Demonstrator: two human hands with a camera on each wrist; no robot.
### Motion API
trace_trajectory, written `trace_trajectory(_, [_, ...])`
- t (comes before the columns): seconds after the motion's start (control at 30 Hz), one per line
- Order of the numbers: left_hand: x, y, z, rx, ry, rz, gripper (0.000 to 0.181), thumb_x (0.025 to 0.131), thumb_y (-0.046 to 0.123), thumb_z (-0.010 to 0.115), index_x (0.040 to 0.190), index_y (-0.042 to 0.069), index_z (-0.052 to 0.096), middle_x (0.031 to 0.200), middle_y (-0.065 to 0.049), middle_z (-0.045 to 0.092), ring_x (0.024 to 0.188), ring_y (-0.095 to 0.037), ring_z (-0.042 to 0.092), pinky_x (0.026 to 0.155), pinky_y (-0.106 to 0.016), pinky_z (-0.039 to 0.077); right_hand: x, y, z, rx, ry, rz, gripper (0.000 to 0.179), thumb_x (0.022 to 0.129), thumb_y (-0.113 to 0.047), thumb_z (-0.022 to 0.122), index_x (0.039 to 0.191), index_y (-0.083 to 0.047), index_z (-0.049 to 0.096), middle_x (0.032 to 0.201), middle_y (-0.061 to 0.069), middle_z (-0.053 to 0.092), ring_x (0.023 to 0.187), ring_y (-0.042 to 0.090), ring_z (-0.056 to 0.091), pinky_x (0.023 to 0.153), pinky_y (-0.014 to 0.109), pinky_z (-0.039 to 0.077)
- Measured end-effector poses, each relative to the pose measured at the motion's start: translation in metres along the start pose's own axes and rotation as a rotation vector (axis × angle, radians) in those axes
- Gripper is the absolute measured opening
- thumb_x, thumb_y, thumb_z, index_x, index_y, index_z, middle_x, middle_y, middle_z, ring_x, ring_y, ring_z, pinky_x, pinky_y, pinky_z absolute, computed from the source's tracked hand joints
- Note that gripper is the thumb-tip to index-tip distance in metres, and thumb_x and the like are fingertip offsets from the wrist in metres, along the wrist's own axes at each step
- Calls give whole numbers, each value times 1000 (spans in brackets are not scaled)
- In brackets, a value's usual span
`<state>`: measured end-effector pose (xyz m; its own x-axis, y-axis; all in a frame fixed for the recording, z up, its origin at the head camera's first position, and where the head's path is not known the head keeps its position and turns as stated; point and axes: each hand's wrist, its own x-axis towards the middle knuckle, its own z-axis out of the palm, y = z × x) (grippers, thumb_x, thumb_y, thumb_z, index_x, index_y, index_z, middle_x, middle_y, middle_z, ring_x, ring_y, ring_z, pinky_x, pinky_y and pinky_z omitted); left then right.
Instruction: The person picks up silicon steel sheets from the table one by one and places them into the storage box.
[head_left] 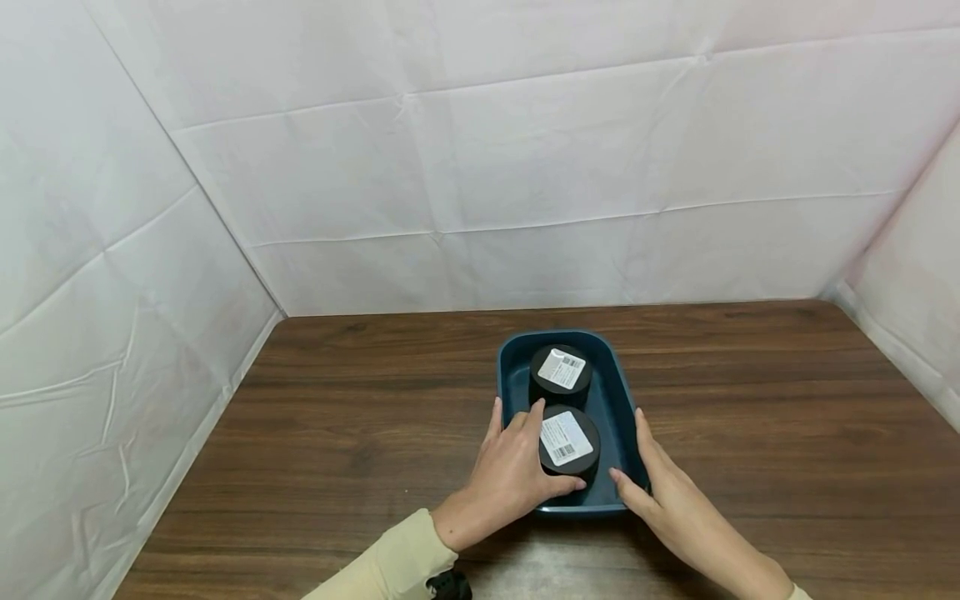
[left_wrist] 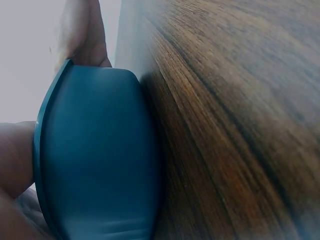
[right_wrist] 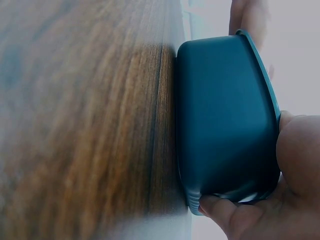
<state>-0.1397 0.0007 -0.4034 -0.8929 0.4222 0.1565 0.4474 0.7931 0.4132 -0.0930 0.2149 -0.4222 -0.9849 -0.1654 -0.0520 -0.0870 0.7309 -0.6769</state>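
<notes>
A blue plastic tray (head_left: 618, 421) lies on the wooden table, its outer wall (left_wrist: 95, 150) filling much of the left wrist view. Inside it stand two black round containers with white labels, the far one (head_left: 561, 370) just behind the near one (head_left: 567, 442). My left hand (head_left: 504, 471) grips the near container from the left, index finger at its far side and thumb along its near side; some of its fingers are hidden. With the thumb over the rim and fingers outside, my right hand (head_left: 671, 500) holds the tray's right side near the front corner.
The brown wooden table (head_left: 360, 433) stretches out on both sides of the tray. White creased sheets hang behind it (head_left: 525, 167) and at the left (head_left: 112, 275) and right (head_left: 915, 275). A dark wrist device (head_left: 450, 585) shows below the left sleeve.
</notes>
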Motion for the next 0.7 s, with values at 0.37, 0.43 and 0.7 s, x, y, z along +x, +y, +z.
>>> trace_trajectory(0.37, [0,0,0,-22,-17,-17,108,71,46,90,150,-7,39,129,-21,64,123,-30,62,124,-59,23,0,0,0,-3,-7,15,88,105,-38,52,160,-3,-7,162,35,11,146,53,25,110,71,34])
trace_trajectory(0.43, [0,0,0,-31,-20,-21,109,71,45,91,151,-6,37,132,-22,61,125,-31,61,125,-59,22,0,0,0,-5,-6,14,88,105,-39,52,160,-3,-7,162,35,11,146,53,25,111,71,34])
trace_trajectory(0.7, [-2,-3,-4,-130,-41,-34,108,73,43,90,154,0,34,144,-21,51,139,-35,48,125,-58,20,0,-1,-1,-9,-6,12,88,105,-38,52,160,-4,-7,162,35,12,146,53,26,110,71,34])
